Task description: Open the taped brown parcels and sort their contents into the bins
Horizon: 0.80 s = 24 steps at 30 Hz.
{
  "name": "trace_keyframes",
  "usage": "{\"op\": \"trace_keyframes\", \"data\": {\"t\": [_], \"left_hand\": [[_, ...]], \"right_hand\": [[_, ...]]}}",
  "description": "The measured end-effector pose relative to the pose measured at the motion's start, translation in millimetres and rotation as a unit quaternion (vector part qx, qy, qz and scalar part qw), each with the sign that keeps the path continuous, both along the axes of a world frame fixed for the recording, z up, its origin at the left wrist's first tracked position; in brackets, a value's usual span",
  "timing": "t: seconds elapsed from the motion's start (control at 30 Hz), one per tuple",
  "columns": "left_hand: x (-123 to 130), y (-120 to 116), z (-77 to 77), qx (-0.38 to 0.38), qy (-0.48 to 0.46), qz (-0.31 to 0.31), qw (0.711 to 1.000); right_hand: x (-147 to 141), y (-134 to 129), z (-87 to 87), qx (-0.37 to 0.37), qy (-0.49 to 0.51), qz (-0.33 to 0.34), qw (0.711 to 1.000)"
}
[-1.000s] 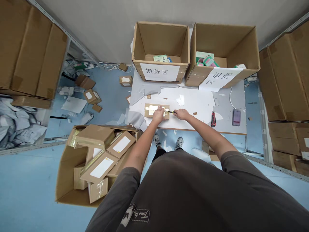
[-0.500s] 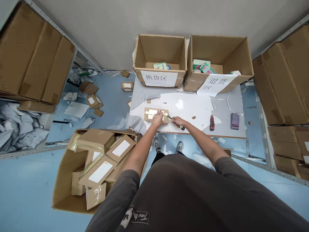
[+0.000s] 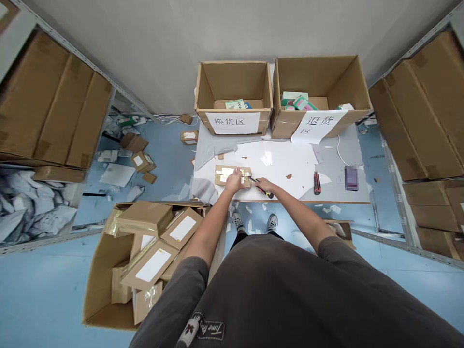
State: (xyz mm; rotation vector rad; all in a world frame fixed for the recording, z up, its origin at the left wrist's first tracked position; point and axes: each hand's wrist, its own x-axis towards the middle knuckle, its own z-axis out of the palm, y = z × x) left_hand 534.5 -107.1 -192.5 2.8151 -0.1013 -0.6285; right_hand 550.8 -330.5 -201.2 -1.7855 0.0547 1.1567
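A small taped cardboard box [image 3: 219, 176] with a white label lies near the table's front edge. My left hand [image 3: 235, 181] rests on the right part of this box, its fingers over the top and side. In my right hand [image 3: 264, 184] is a yellow and black utility knife [image 3: 268, 195], held with the fingers closed round it. The knife's tip points at the right end of the box; whether it touches the cardboard cannot be made out. A red and black knife [image 3: 317, 183] lies farther right on the white table [image 3: 297, 164].
Two open cartons, a left one [image 3: 234, 82] and a right one [image 3: 315, 75], stand at the table's back with signs and small packages. A large carton [image 3: 94, 282] full of parcels is at lower left. A purple item [image 3: 351, 179] lies at right. Shelves flank the table.
The camera view has shifted a little. Both hands keep nearly the same places at the small box, and the yellow and black knife remains at its right end.
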Motion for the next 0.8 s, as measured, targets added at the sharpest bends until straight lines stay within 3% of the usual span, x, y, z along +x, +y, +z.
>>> {"op": "trace_keyframes", "data": {"t": [0.4, 0.6, 0.8], "left_hand": [[-2, 2, -3.8, -0.02, -0.015, -0.018, 1.0], [-2, 3, -3.8, -0.021, -0.005, -0.023, 1.0], [-2, 3, -4.4, -0.026, -0.014, -0.019, 0.999]], "right_hand": [[12, 3, 14.8, -0.062, -0.044, 0.093, 0.993], [7, 3, 16.5, -0.057, -0.04, 0.089, 0.994], [-4, 2, 12.3, -0.006, 0.011, 0.029, 0.999]]}}
